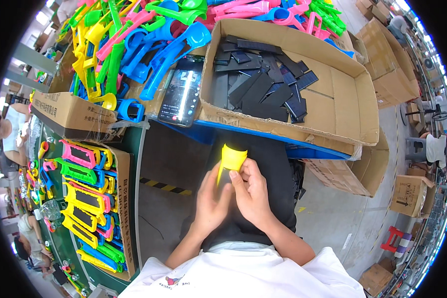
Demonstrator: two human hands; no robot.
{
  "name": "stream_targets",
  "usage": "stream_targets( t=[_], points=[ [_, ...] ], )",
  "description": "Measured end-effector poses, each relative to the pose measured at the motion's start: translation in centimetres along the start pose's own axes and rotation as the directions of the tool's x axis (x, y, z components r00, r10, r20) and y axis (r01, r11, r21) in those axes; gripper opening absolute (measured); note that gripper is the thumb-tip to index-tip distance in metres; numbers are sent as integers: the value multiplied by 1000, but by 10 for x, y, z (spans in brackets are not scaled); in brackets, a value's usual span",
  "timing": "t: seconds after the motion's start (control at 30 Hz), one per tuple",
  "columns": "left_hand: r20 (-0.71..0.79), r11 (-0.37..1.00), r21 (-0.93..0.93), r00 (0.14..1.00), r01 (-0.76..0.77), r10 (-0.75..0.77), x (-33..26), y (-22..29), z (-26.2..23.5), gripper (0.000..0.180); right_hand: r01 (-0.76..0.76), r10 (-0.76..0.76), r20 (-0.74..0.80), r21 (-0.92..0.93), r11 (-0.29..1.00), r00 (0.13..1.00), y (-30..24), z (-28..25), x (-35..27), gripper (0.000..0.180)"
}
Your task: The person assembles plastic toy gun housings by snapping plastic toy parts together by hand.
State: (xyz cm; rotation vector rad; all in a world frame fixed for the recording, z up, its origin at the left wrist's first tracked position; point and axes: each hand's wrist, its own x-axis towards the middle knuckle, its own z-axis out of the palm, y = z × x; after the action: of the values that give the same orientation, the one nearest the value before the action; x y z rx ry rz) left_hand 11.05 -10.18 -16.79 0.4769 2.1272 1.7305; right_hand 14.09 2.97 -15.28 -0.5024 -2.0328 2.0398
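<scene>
Over my lap, a yellow plastic part (233, 156) with a wide, curved, cup-like end is held up between both hands. My right hand (252, 191) is closed on it, thumb pressed at its lower edge and fingers along its right side. My left hand (211, 201) grips the part's narrow left side, with some of its fingers hidden behind it. Beyond the hands, a shallow cardboard tray (337, 99) holds a loose pile of dark flat solar panels (268, 92).
A phone (182, 97) with a lit screen lies left of the tray. Colourful plastic parts (149, 54) heap up behind. At left, a carton (126, 208) holds rows of coloured frames with dark panels (84, 196). Cardboard boxes (390, 59) stand at right; other people work far left.
</scene>
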Motion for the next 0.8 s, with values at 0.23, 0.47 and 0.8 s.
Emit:
stream_targets(
  t=[0.23,0.47,0.8],
  points=[
    [-3,985,-175,1000,-11,10,-2,-14,3,69,35,-35,95,4,999,995,-7,-3,-6,32],
    [-71,621,-783,987,33,-142,3,4,-5,74,79,-60,142,-128,989,988,-13,2,-28,53],
    [-228,919,-392,972,-36,-59,-2,22,1,46,-495,344,536,164,853,771,11,-1,-27,32]
  ],
)
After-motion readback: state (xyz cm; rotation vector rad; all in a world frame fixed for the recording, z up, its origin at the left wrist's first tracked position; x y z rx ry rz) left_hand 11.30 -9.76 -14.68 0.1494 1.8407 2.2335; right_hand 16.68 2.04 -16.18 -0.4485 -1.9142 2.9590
